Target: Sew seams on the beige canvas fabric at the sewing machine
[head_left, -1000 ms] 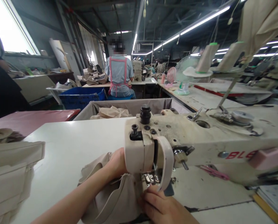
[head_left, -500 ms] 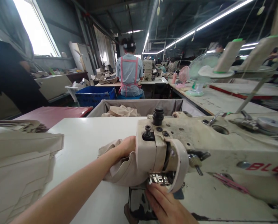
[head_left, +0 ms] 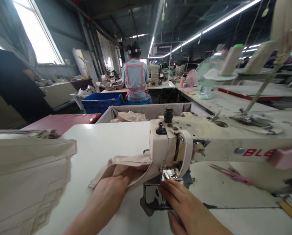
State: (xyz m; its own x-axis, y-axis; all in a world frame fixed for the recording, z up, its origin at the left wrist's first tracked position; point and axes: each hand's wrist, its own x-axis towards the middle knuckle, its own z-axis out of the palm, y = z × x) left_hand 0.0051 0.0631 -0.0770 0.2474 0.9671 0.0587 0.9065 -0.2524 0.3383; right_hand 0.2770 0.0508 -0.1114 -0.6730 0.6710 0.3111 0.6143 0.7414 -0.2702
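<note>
A beige fabric piece (head_left: 136, 161) lies bunched left of the sewing machine (head_left: 162, 143), its right end running to the metal presser foot (head_left: 169, 173). My left hand (head_left: 113, 189) grips the fabric's near side, fingers partly hidden in its fold. Just in front of the presser foot, my right hand (head_left: 182, 199) lies with fingers stretched forward over the machine bed and the thumb apart. No fabric shows clearly beneath those fingertips.
Stacked beige fabric panels (head_left: 25, 182) cover the left of the white table (head_left: 94, 137). Pink-handled scissors (head_left: 234, 174) lie under the machine arm. Beyond the table stands a grey fabric-lined bin (head_left: 155, 112) holding cloth. A person in a pink-strapped apron (head_left: 135, 75) sits ahead.
My left hand has drawn back toward me from behind the fabric to its near side. The fabric has opened out leftward. My right hand stays by the presser foot. The view has shifted slightly.
</note>
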